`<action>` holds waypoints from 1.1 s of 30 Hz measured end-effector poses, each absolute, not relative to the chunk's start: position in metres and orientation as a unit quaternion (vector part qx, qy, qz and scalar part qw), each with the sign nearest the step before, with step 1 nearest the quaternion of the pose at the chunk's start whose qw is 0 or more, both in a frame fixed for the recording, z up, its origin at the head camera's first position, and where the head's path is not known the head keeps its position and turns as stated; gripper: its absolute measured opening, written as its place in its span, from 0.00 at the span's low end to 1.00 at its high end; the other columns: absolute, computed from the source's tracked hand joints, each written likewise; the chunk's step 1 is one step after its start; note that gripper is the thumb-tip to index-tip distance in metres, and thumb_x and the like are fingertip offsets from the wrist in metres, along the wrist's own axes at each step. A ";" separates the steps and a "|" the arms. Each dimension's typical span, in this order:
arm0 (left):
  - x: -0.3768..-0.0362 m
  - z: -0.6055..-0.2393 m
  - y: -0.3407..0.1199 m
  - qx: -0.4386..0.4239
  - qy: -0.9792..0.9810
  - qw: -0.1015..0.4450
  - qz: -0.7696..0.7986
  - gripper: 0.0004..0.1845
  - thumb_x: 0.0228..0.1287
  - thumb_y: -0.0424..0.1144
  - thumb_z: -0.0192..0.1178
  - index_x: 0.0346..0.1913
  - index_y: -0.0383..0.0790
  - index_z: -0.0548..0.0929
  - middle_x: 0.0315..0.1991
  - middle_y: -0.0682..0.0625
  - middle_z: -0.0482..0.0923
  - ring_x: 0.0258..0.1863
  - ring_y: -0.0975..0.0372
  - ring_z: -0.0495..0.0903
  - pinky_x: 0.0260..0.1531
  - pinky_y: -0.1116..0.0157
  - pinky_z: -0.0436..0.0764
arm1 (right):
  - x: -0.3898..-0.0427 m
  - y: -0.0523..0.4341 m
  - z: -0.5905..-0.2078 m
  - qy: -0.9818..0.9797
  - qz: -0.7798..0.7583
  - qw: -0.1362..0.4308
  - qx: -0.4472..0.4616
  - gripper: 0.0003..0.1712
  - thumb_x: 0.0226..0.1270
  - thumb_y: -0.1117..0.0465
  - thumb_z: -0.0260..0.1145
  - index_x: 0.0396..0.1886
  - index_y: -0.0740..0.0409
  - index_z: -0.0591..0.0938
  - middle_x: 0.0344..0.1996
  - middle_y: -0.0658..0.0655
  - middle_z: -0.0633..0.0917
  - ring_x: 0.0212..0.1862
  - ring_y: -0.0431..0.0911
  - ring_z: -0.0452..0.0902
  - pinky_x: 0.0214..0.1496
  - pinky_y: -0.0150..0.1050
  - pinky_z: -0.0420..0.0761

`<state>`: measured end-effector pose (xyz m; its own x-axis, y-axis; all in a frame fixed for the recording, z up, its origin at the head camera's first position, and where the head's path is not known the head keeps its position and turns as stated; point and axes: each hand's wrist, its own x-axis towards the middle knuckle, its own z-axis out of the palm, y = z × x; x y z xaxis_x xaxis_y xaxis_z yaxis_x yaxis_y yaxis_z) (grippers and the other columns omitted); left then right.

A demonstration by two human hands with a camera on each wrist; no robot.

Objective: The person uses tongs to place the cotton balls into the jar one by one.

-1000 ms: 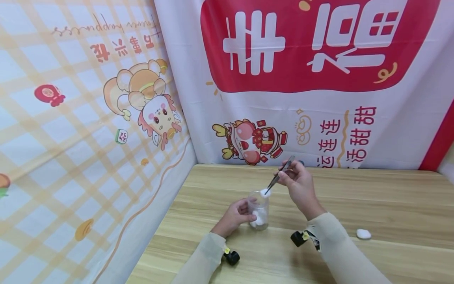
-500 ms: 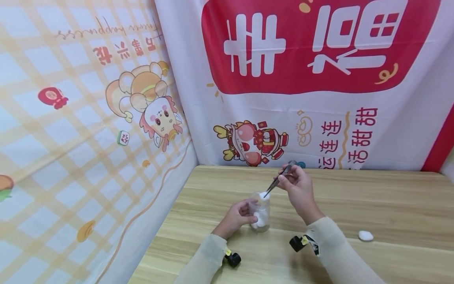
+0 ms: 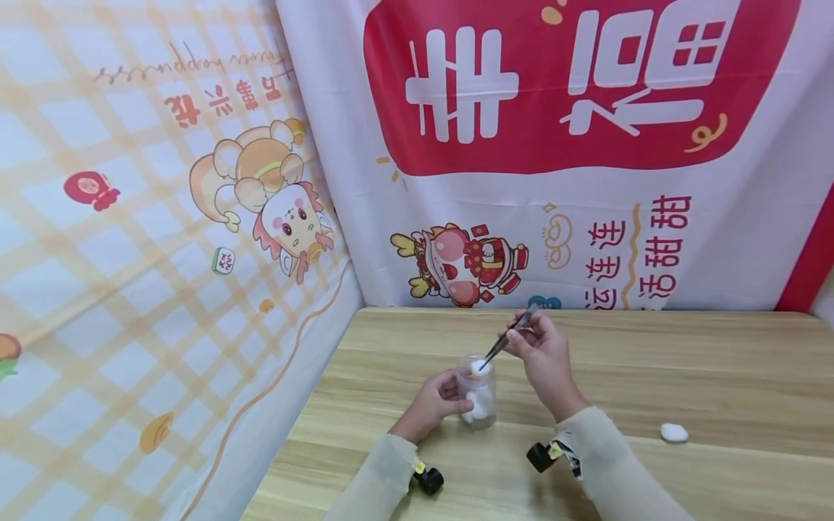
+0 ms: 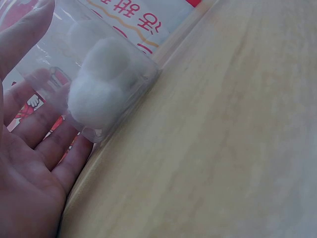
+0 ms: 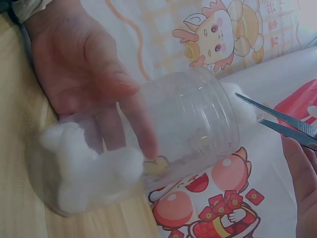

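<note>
Metal tweezers point(image 3: 507, 339), pinched in the right hand point(image 3: 544, 354), have lowered a cotton ball point(image 3: 478, 365) to the clear jar's point(image 3: 478, 398) mouth; the left hand point(image 3: 435, 400) still grips the jar on the worktop point(image 3: 651, 376).

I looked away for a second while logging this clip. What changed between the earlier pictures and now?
The right hand lowered the tweezers, bringing the pinched cotton ball down from above the jar to its mouth. The left hand still holds the jar, cotton still lies at its bottom, and the loose cotton ball stayed on the table.
</note>
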<state>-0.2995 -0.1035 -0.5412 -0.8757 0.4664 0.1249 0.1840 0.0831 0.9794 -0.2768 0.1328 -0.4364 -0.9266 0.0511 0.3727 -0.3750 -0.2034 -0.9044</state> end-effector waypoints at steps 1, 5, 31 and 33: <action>-0.299 -0.542 -0.103 0.222 0.728 0.110 0.640 0.33 0.56 0.40 0.72 0.66 0.49 0.73 0.60 0.50 0.76 0.58 0.57 0.76 0.58 0.61 0.74 | -0.277 0.132 -0.438 -0.613 0.766 0.138 0.131 0.17 0.68 0.73 0.61 0.54 0.63 0.72 0.48 0.65 0.77 0.52 0.62 0.78 0.47 0.43 0.83; -0.297 -0.543 -0.103 0.217 0.727 0.111 0.641 0.34 0.56 0.40 0.72 0.67 0.46 0.72 0.61 0.49 0.75 0.58 0.56 0.75 0.59 0.61 0.74 | -0.276 0.130 -0.441 -0.612 0.769 0.135 0.125 0.17 0.68 0.73 0.61 0.55 0.63 0.72 0.48 0.65 0.77 0.51 0.61 0.79 0.47 0.43 0.83; -0.301 -0.542 -0.104 0.216 0.721 0.118 0.648 0.37 0.53 0.44 0.74 0.67 0.47 0.72 0.62 0.49 0.74 0.60 0.57 0.74 0.59 0.60 0.73 | -0.280 0.128 -0.449 -0.613 0.769 0.138 0.118 0.16 0.69 0.71 0.61 0.54 0.61 0.72 0.49 0.65 0.77 0.52 0.58 0.79 0.48 0.42 0.83; -0.300 -0.544 -0.104 0.217 0.722 0.117 0.647 0.36 0.53 0.44 0.74 0.66 0.48 0.73 0.62 0.49 0.75 0.59 0.56 0.75 0.59 0.60 0.74 | -0.281 0.129 -0.452 -0.616 0.769 0.135 0.109 0.16 0.69 0.71 0.61 0.54 0.61 0.71 0.49 0.64 0.77 0.52 0.58 0.79 0.48 0.41 0.83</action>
